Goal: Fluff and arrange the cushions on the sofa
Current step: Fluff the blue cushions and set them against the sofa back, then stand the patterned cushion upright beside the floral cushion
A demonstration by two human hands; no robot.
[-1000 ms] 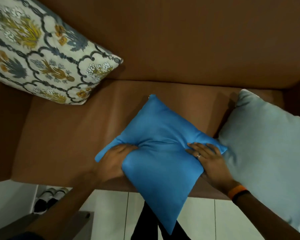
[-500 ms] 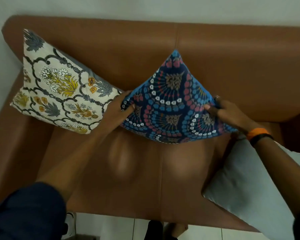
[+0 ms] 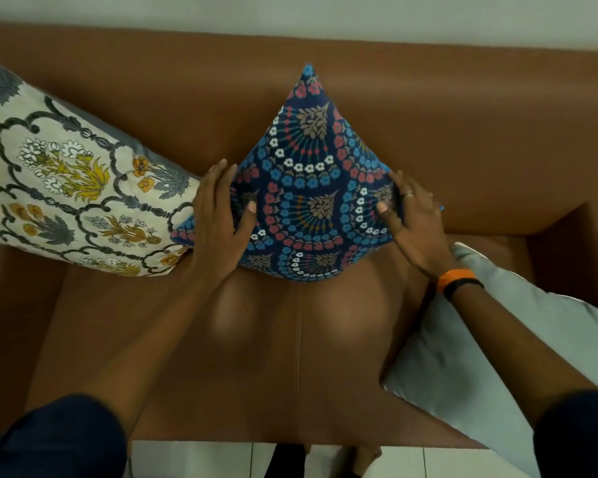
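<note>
Here the dark blue patterned cushion [image 3: 311, 188] stands on one corner against the sofa [image 3: 463, 115] backrest, its diagonal upright, between left hand [image 3: 218, 219] and right hand [image 3: 415, 222], both equally near, fingers spread flat on its side corners.

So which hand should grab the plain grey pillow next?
Probably the right hand: the grey pillow lies right under that arm, while the left hand is over by the flowery pillow.
</note>
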